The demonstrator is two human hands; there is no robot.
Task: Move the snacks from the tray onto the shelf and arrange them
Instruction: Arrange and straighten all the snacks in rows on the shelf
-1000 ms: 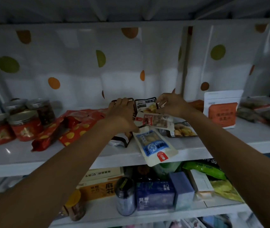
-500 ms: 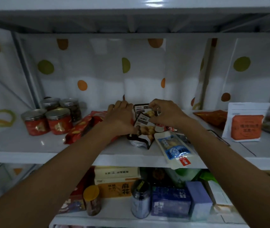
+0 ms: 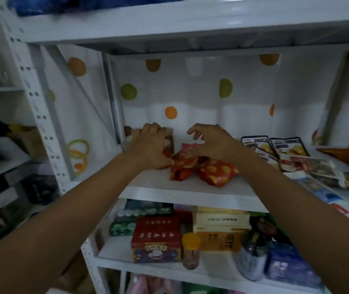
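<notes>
On the white shelf (image 3: pixel 169 192) lie two red snack packets with yellow spots (image 3: pixel 183 164) (image 3: pixel 218 172). My left hand (image 3: pixel 148 145) curls over a clear jar with red contents (image 3: pixel 168 141) at the back left; its thumb touches the edge of the nearer red packet. Most of the jars are hidden behind that hand. My right hand (image 3: pixel 209 141) hovers just above the red packets with loosely curled fingers and holds nothing. To the right stand two dark pouches (image 3: pixel 254 143) (image 3: pixel 289 146), with flat pouches (image 3: pixel 309 164) and a blue-white pouch (image 3: pixel 318 187) in front of them.
An orange packet (image 3: pixel 347 153) lies at the far right. The lower shelf holds a red box (image 3: pixel 155 236), an orange-lidded jar (image 3: pixel 190 251), yellow boxes (image 3: pixel 220 219), a dark jar (image 3: pixel 252 259) and a blue box (image 3: pixel 286 268). A white upright (image 3: pixel 40 115) bounds the left side.
Both hands have left the dark pouches and moved left to the jars and red packets. The view has swung left with them, and the pouches now stand at the right.
</notes>
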